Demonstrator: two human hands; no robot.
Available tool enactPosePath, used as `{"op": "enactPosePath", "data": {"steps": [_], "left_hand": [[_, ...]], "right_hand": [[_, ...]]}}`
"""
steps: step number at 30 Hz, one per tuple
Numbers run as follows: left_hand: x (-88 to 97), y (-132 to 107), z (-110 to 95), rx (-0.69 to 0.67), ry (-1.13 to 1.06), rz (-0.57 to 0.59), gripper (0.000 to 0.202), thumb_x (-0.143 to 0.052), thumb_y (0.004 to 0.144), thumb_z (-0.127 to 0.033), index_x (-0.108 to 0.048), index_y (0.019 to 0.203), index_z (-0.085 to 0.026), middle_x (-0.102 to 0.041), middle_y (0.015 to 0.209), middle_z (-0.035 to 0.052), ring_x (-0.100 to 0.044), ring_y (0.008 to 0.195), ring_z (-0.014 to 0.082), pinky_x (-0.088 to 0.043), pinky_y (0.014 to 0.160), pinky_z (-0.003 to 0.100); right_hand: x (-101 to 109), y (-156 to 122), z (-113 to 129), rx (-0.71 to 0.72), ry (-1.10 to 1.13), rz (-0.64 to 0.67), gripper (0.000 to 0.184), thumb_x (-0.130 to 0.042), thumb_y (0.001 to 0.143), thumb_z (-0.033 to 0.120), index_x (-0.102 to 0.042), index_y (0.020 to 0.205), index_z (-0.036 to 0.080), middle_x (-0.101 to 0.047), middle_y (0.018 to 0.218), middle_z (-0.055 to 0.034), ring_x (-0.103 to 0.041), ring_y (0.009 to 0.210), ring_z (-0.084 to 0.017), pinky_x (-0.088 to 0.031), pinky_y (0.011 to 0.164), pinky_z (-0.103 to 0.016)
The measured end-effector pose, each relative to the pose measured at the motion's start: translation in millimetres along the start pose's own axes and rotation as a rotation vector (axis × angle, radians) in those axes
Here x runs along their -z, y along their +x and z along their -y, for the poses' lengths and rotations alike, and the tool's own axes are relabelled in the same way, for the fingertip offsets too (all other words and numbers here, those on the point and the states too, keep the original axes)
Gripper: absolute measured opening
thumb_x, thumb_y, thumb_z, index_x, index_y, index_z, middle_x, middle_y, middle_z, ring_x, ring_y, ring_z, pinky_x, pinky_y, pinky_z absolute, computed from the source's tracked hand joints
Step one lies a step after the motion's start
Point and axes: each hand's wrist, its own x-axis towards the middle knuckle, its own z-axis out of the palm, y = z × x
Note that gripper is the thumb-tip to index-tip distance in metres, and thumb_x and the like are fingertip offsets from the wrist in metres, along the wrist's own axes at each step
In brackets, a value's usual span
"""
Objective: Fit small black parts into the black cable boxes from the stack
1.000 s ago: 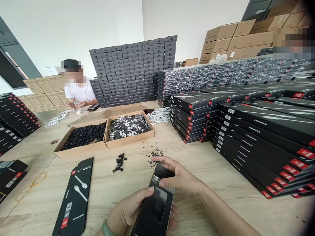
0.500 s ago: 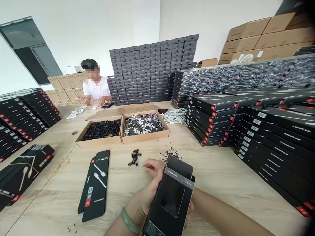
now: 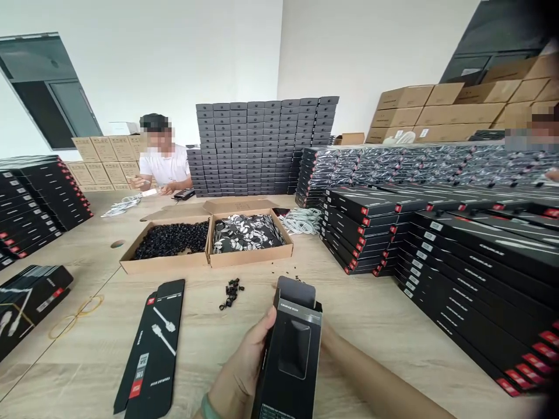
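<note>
My left hand (image 3: 255,352) is closed around a black cardboard box (image 3: 290,384), thumb along its left edge. The box tilts up towards me, with a dark window (image 3: 294,349) in its front and its top flap (image 3: 297,291) standing up. From the right, my right forearm (image 3: 371,366) passes behind the box, which hides the fingers of that hand. A flattened black box with a white cable print (image 3: 152,349) lies to the left. Beyond the held box is a small heap of black clips (image 3: 231,291).
Two open cartons hold black clips (image 3: 172,240) and black-and-white pieces (image 3: 248,233). Stacks of black boxes stand at right (image 3: 463,291) and left (image 3: 39,203). White cables (image 3: 301,220) lie behind. A person in white (image 3: 163,166) sits opposite; another person is at far right.
My view has shifted, and the box sits slightly further left in it. My right hand's fingers, seen left of the box before, are now hidden behind it. My left hand keeps its hold.
</note>
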Motion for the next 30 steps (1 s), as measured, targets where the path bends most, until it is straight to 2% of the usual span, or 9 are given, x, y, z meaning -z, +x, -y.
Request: {"op": "enactPosePath", "data": {"steps": [3, 6, 9, 14, 17, 22, 25, 27, 30], "left_hand": [[-4.5, -0.1, -3.2, -0.040, 0.036, -0.139, 0.047, -0.056, 0.086, -0.048, -0.070, 0.104, -0.007, -0.076, 0.088, 0.0114, -0.070, 0.070, 0.0177, -0.052, 0.069, 0.026], [-9.1, -0.3, -4.4, -0.039, 0.076, -0.162, 0.043, -0.058, 0.086, -0.044, -0.067, 0.113, -0.012, -0.076, 0.091, 0.0099, -0.069, 0.068, 0.0169, -0.051, 0.068, 0.025], [-10.6, 0.0, -2.4, -0.020, 0.122, -0.207, 0.041, -0.059, 0.086, -0.042, -0.066, 0.116, -0.013, -0.076, 0.088, 0.0075, -0.066, 0.063, 0.0156, -0.049, 0.064, 0.025], [-11.0, 1.3, 0.6, 0.009, 0.167, -0.215, 0.044, -0.058, 0.087, -0.044, -0.069, 0.110, -0.009, -0.075, 0.091, 0.0101, -0.067, 0.070, 0.0162, -0.050, 0.071, 0.025], [-11.1, 2.5, 0.9, 0.014, 0.182, -0.200, 0.045, -0.057, 0.087, -0.043, -0.067, 0.116, -0.010, -0.075, 0.097, 0.0112, -0.070, 0.077, 0.0184, -0.051, 0.077, 0.027], [-10.4, 3.3, 0.6, 0.032, 0.191, -0.198, 0.045, -0.054, 0.089, -0.043, -0.066, 0.118, -0.012, -0.075, 0.100, 0.0115, -0.071, 0.083, 0.0223, -0.053, 0.075, 0.030], [-9.3, 4.3, 0.3, 0.035, 0.169, -0.207, 0.043, -0.053, 0.089, -0.044, -0.068, 0.112, -0.010, -0.076, 0.094, 0.0112, -0.071, 0.077, 0.0204, -0.053, 0.075, 0.029], [-8.2, 5.5, 0.5, 0.027, 0.164, -0.224, 0.042, -0.053, 0.090, -0.043, -0.071, 0.106, -0.009, -0.076, 0.087, 0.0101, -0.070, 0.070, 0.0172, -0.053, 0.074, 0.026], [-6.7, 7.1, 1.7, 0.007, 0.187, -0.264, 0.041, -0.054, 0.090, -0.042, -0.072, 0.101, -0.007, -0.076, 0.083, 0.0094, -0.069, 0.067, 0.0149, -0.052, 0.069, 0.023]], "right_hand": [[35.7, 3.6, 7.3, -0.032, 0.115, -0.080, 0.034, -0.064, 0.072, 0.048, -0.070, 0.091, 0.021, -0.069, 0.093, -0.0062, -0.062, 0.092, -0.027, -0.048, 0.083, -0.041], [51.4, -9.3, 10.7, -0.173, 0.370, 0.020, 0.028, -0.067, 0.075, 0.043, -0.069, 0.091, 0.019, -0.069, 0.089, -0.0050, -0.062, 0.080, -0.020, -0.048, 0.076, -0.033], [48.8, -24.1, 11.7, -0.287, 0.474, 0.152, 0.025, -0.074, 0.074, 0.036, -0.068, 0.090, 0.018, -0.070, 0.083, -0.0026, -0.062, 0.078, -0.017, -0.047, 0.074, -0.029], [42.0, -28.7, 6.7, -0.400, 0.554, 0.156, 0.025, -0.077, 0.072, 0.032, -0.068, 0.091, 0.018, -0.072, 0.081, -0.0017, -0.064, 0.071, -0.015, -0.048, 0.069, -0.027], [43.5, -26.5, 1.9, -0.405, 0.634, 0.175, 0.023, -0.077, 0.073, 0.035, -0.068, 0.085, 0.016, -0.072, 0.080, -0.0030, -0.066, 0.071, -0.016, -0.050, 0.072, -0.028], [43.4, -26.8, -0.3, -0.436, 0.671, 0.219, 0.024, -0.073, 0.076, 0.039, -0.069, 0.085, 0.016, -0.072, 0.082, -0.0043, -0.066, 0.078, -0.017, -0.050, 0.076, -0.029], [41.6, -25.4, -1.9, -0.389, 0.595, 0.211, 0.028, -0.071, 0.077, 0.043, -0.067, 0.084, 0.017, -0.069, 0.080, -0.0033, -0.064, 0.076, -0.017, -0.048, 0.075, -0.031], [41.3, -22.8, -4.2, -0.251, 0.458, 0.124, 0.030, -0.074, 0.073, 0.044, -0.063, 0.084, 0.018, -0.066, 0.079, -0.0006, -0.059, 0.074, -0.016, -0.046, 0.071, -0.029], [43.3, -19.0, -6.6, -0.014, 0.219, -0.014, 0.031, -0.081, 0.064, 0.035, -0.059, 0.080, 0.021, -0.056, 0.075, 0.0040, -0.050, 0.066, -0.013, -0.039, 0.061, -0.026]]}}
